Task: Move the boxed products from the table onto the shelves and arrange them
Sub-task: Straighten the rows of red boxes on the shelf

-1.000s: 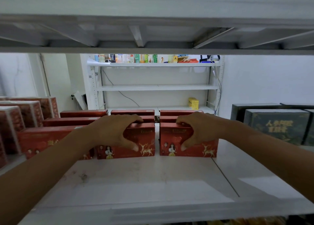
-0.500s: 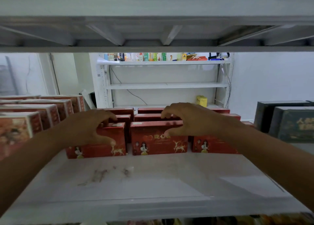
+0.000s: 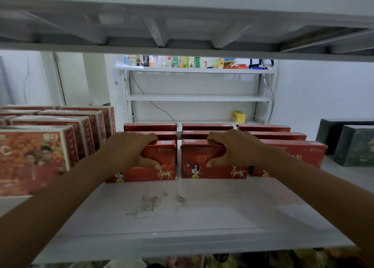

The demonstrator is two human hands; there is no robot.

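head view: the left hand [image 3: 131, 152] gripped the front-left red box [image 3: 153, 162], fingers curled over its top edge and thumb pressed on the printed face. the right hand [image 3: 232, 148] gripped the front-middle red box [image 3: 210, 160] the same way, fingers over the top, thumb on the front. both boxes stood upright on the shelf [image 3: 182, 217], long axes running left to right across the person's reach, faces toward the camera. a narrow gap separated the two; they were not touching. each hand sat directly on its own box, so neither was nearer than the other. a third front box [image 3: 297, 156] stood just to the right, partly hidden by the right forearm. behind these ran two more rows of red boxes [image 3: 206, 127], close packed. taller orange boxes [image 3: 50, 146] filled the shelf's left side and dark boxes [image 3: 354, 146] sat at the right. the shelf's front part was bare apart from some scuff marks. the table was not in view. by my reading, the hands were squaring the front row; the coming move likely turns on that gap between the two held boxes, to be closed by sliding them sideways along their long axes.
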